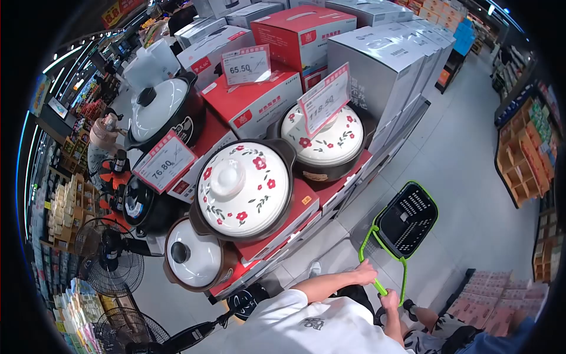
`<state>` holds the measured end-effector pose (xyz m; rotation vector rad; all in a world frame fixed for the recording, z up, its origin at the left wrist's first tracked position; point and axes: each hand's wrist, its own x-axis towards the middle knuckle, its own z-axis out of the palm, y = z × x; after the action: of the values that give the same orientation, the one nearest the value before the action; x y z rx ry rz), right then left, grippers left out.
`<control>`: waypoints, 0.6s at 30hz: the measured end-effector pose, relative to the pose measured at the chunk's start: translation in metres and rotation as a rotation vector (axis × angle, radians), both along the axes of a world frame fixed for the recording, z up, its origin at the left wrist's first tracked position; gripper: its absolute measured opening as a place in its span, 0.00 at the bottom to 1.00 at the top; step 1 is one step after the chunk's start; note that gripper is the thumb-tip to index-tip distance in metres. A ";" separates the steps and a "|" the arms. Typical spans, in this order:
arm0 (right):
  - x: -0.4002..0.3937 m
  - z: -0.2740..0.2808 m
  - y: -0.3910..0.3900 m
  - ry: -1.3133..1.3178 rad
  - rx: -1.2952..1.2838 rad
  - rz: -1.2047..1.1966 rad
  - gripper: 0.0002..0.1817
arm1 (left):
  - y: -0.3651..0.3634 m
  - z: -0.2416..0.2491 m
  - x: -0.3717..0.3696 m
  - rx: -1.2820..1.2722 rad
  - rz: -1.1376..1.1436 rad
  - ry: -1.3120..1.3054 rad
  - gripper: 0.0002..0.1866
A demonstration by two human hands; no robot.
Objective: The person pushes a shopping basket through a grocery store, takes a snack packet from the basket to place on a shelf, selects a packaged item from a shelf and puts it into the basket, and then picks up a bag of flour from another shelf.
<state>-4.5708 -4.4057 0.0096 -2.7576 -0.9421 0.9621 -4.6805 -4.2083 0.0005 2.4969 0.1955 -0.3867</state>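
Observation:
Both my hands are closed around the bright green handle of a black shopping basket. My left hand grips it a little higher, and my right hand holds it close to its end. The basket stands on the floor beyond my hands, tilted away, its perforated walls visible. To the left is a display of lidded pots. Nearest is a large brown casserole whose white lid has red flowers. A smaller flowered pot sits behind it, and a brown pot with a plain white lid stands lower.
Red and white boxes are stacked behind the pots, with price signs standing among them. Black fans stand at lower left. Wooden shelving lines the right side of the tiled aisle. Someone in patterned shorts is at lower right.

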 end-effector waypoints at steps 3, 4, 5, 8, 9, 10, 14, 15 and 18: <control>0.037 0.003 0.026 0.079 -0.011 -0.024 0.18 | 0.026 0.001 0.036 -0.030 -0.017 0.046 0.16; 0.051 0.004 0.035 0.159 -0.017 -0.031 0.19 | 0.038 0.006 0.050 -0.036 -0.031 0.104 0.16; 0.067 -0.001 0.039 0.186 -0.033 -0.004 0.20 | 0.048 0.011 0.066 -0.038 -0.044 0.161 0.17; 0.119 -0.021 0.063 0.236 -0.023 0.072 0.21 | 0.067 -0.006 0.105 0.003 0.033 0.109 0.17; 0.135 -0.023 0.070 0.233 0.003 0.089 0.21 | 0.071 0.000 0.119 0.009 0.030 0.106 0.17; 0.147 -0.026 0.075 0.235 0.031 0.100 0.21 | 0.079 0.006 0.132 0.017 0.021 0.107 0.17; 0.191 -0.010 0.105 0.223 0.041 0.051 0.21 | 0.111 0.016 0.193 0.067 -0.044 0.147 0.18; 0.197 -0.007 0.109 0.216 0.030 0.044 0.22 | 0.114 0.011 0.203 0.059 -0.042 0.177 0.18; 0.230 0.003 0.126 0.198 0.028 0.008 0.22 | 0.134 0.001 0.239 0.064 -0.050 0.202 0.20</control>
<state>-4.3407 -4.2795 0.0123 -2.5782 -0.9278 1.1870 -4.4413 -4.0745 0.0012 2.5279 0.2292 -0.6645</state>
